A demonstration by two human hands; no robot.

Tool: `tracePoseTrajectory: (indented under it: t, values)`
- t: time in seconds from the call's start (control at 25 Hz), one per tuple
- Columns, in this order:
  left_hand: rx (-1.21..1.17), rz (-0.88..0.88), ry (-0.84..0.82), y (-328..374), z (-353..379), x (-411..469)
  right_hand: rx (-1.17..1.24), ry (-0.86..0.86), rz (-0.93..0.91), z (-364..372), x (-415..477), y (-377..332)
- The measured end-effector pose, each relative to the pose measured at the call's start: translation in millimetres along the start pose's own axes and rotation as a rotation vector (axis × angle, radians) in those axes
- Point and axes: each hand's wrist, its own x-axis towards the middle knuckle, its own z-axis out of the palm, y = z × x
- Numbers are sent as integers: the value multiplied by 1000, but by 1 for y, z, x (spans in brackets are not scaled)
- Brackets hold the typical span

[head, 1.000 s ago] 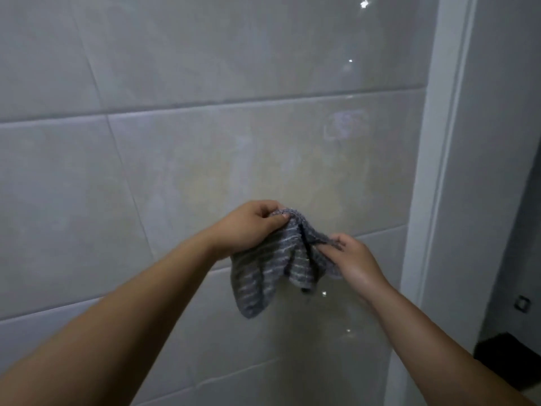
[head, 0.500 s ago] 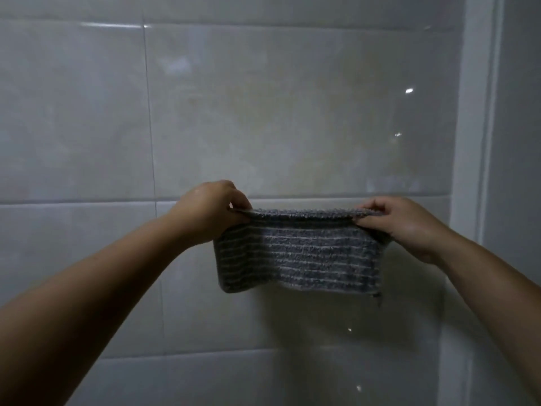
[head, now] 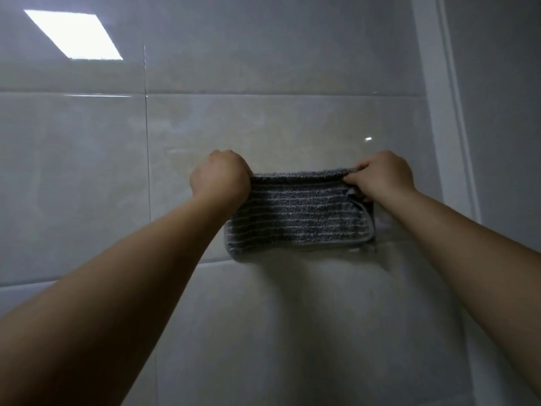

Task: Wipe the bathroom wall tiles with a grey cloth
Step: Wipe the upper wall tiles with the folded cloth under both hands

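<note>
HEAD CAMERA: A person holds a grey cloth (head: 295, 218) stretched between two raised hands in front of the glossy wall tiles (head: 278, 133) of a bathroom. The left hand (head: 219, 178) is curled into a fist round the cloth's upper left corner, knuckles toward the camera, and its fingertips are hidden behind the hand. The right hand (head: 382, 177) pinches the upper right corner between thumb and curled fingers, with a fold of fabric bunched under the palm.

The cloth is dark grey with thin pale stripes running across it and a pale hem along its lower edge. It appears doubled over along the top and hangs taut from that edge at the height of the hands. It covers the lower half of a large pale tile, its bottom edge near the horizontal grout line (head: 117, 273) below, and it throws a soft shadow on the tile underneath. Whether the fabric touches the wall cannot be told.

Both bare forearms reach up from the lower corners of the picture. A bright four-sided reflection of a light (head: 73, 35) lies on the tile at upper left, and a small glint (head: 368, 138) shows just above the right hand. A white upright trim (head: 439, 112) borders the tiles on the right, with a plain grey wall (head: 503, 112) beyond it.
</note>
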Motion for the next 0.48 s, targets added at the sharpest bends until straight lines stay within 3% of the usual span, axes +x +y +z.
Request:
tracePoseTrajectory:
  t: [0.2, 0.32, 0.4, 0.48]
  values:
    - [-198, -90, 83, 16, 2, 29, 61, 130, 97, 6, 26, -13]
    - [-602, -196, 70, 31, 4, 45, 158, 114, 139, 10, 47, -19]
    - [-807, -214, 158, 43, 7, 48, 289, 149, 139, 14, 57, -19]
    - [-747, -131, 316, 56, 15, 37, 431, 292, 21, 21, 61, -15]
